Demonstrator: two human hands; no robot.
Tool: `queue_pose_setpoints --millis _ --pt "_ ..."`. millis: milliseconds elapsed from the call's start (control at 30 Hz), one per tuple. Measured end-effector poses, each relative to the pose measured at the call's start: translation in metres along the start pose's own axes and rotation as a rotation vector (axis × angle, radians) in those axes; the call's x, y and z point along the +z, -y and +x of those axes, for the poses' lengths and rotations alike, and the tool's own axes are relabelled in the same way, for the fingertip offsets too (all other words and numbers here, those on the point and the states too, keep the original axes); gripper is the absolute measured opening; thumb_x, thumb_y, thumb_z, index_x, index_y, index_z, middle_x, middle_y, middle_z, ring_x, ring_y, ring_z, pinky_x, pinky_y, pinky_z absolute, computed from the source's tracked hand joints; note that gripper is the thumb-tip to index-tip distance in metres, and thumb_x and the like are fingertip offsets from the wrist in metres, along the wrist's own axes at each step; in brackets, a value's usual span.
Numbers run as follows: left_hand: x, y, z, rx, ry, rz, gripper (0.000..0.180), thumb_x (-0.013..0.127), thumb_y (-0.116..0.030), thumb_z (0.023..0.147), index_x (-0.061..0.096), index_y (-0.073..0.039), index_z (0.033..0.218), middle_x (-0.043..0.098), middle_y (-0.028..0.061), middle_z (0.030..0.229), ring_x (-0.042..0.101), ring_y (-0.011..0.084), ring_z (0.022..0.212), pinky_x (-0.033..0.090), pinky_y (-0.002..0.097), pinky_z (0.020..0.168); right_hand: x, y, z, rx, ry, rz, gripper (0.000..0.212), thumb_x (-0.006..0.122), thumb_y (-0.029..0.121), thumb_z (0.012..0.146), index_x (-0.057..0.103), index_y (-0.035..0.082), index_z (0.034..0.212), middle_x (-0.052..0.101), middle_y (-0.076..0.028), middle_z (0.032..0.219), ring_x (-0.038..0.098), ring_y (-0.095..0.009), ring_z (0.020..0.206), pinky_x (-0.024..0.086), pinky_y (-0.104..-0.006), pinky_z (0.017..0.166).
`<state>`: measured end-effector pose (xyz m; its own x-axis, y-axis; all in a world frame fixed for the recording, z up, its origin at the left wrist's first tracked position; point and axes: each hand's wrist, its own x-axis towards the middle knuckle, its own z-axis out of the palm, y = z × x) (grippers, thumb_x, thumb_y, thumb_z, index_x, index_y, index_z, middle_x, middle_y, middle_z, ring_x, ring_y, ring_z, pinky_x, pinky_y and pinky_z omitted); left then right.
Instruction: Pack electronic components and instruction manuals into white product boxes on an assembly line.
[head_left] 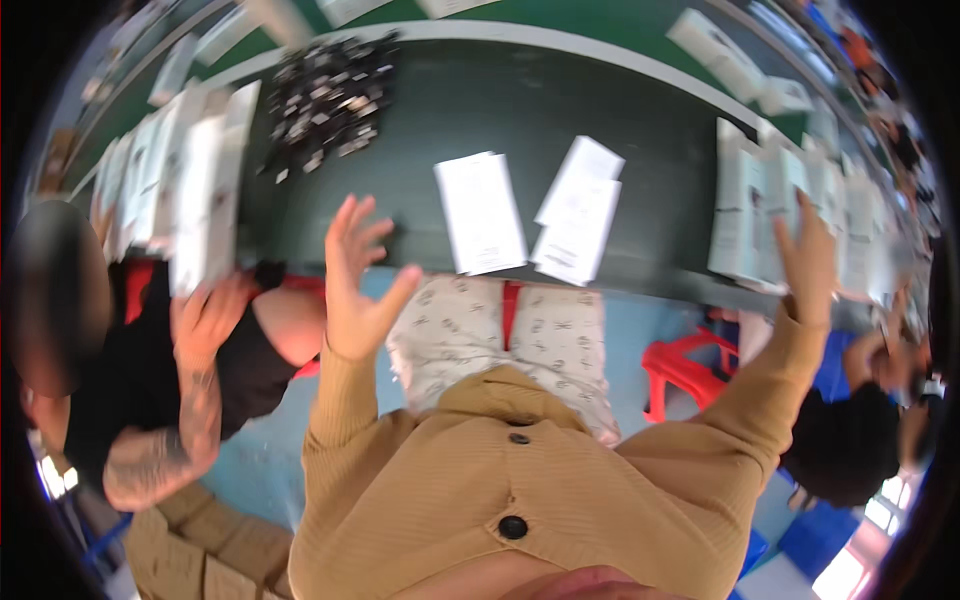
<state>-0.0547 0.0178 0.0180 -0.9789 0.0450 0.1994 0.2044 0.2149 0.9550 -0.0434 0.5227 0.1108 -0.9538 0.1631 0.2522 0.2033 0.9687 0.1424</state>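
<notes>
A tan cardigan point(520, 470) lies nearest, below the white papers point(480, 215). Left of those papers, the left hand point(360, 285) is spread and empty; well to their right, the right hand point(808, 260) extends over white boxes point(738, 205), fingers apart. The step seems to be picking up a box; next calls for closing the right fingers. Whether they touch one is unclear; black pieces point(335, 95), beyond the papers leftward, are blurred.

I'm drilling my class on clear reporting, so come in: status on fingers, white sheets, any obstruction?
Left fingers spread, empty. Right fingers at right-hand white boxes, contact unclear. White sheets in two piles on table, untouched. Nothing covering them.
</notes>
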Motion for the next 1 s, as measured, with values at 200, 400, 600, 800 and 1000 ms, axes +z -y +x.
queue_pose_setpoints --millis 200,400,600,800,1000 --pt "-0.097 -0.012 0.021 0.166 -0.468 0.568 0.059 0.076 -0.011 0.072 0.052 -0.003 0.125 0.055 0.0081 0.125 0.053 0.0182 0.108 0.042 0.0313 0.085 -0.017 0.137 -0.012 -0.286 -0.329 0.223 0.055 0.075 0.026 0.074 0.057 0.009 0.123 0.058 -0.022 0.114 0.055 -0.04 0.103 0.044 -0.0446 0.089" --pt "-0.167 0.003 0.082 0.065 -0.263 1.261 0.084 0.079 -0.034 0.069 0.04 0.002 0.135 0.056 0.0244 0.117 0.055 0.0398 0.107 0.044 0.0427 0.091 0.018 0.282 -0.06 -0.817 -0.056 0.65 0.052 0.077 0.02 0.063 0.06 0.002 0.11 0.056 -0.014 0.112 0.053 -0.028 0.103 0.043 -0.041 0.09" --pt "-0.173 0.011 0.072 -0.093 -0.194 1.173 0.082 0.081 -0.035 0.066 0.048 0.006 0.129 0.063 0.0233 0.102 0.062 0.0359 0.094 0.049 0.0399 0.081 0.027 0.294 -0.042 -0.822 0.127 0.742 0.034 0.075 0.012 0.067 0.065 0.0 0.097 0.059 -0.009 0.1 0.055 -0.027 0.092 0.046 -0.035 0.077" --pt "-0.155 -0.011 0.019 0.029 -0.296 0.976 0.067 0.083 -0.018 0.065 0.053 0.009 0.118 0.059 0.018 0.108 0.06 0.0268 0.097 0.049 0.0347 0.082 0.035 0.287 -0.029 -0.835 0.16 0.904 0.028 0.074 0.017 0.071 0.067 0.001 0.093 0.06 -0.009 0.096 0.055 -0.025 0.089 0.045 -0.034 0.075" --pt "-0.093 -0.01 -0.036 -0.095 -0.317 0.132 0.066 0.072 0.006 0.073 0.036 0.003 0.129 0.054 0.0127 0.118 0.055 0.0185 0.108 0.045 0.0305 0.091 0.026 0.316 -0.052 -0.644 0.065 0.64 0.034 0.076 0.027 0.069 0.065 0.003 0.09 0.057 -0.007 0.086 0.053 -0.022 0.083 0.044 -0.0337 0.07"
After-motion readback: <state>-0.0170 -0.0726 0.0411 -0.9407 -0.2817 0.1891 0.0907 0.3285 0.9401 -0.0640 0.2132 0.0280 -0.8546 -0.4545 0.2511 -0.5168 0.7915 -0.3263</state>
